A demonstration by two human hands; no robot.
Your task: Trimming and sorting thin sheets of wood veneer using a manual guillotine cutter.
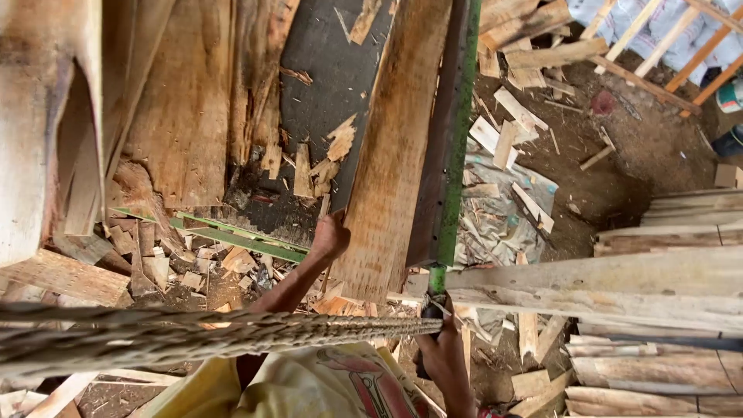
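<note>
Thick twisted fibre rope (193, 337) crossing left of the long pale rough-sawn plank (391, 155), left hand (329, 236) pressed on the plank's left edge, fingers hidden, right hand (445, 356) below it closed around a green metal bar (453, 131), wood offcuts (518, 124) to its right.

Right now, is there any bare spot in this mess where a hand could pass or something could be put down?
Yes: the dark surface between the bark slabs and the long plank, and the brown dirt beyond the green rail. Around the left hand offcuts crowd the ground.
</note>
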